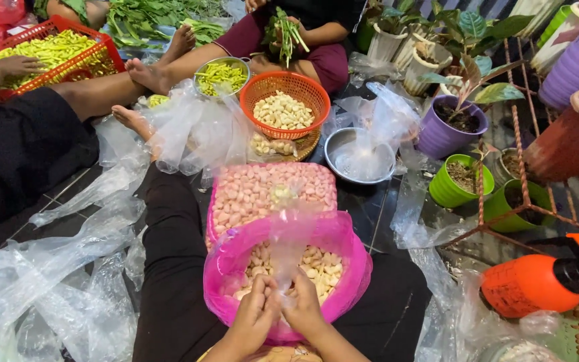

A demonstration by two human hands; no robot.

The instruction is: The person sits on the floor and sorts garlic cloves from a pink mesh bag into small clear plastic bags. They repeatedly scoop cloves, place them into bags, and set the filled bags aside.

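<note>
The pink bag of peeled garlic (343,268) sits on my lap at six o'clock. A clear plastic bag (288,245) stands upright, long axis twelve to six. My left hand (254,318) and right hand (304,310) pinch its bottom, fingers pressed together.

One head-worn camera looks steeply down, close over the lap and floor (370,208).
</note>
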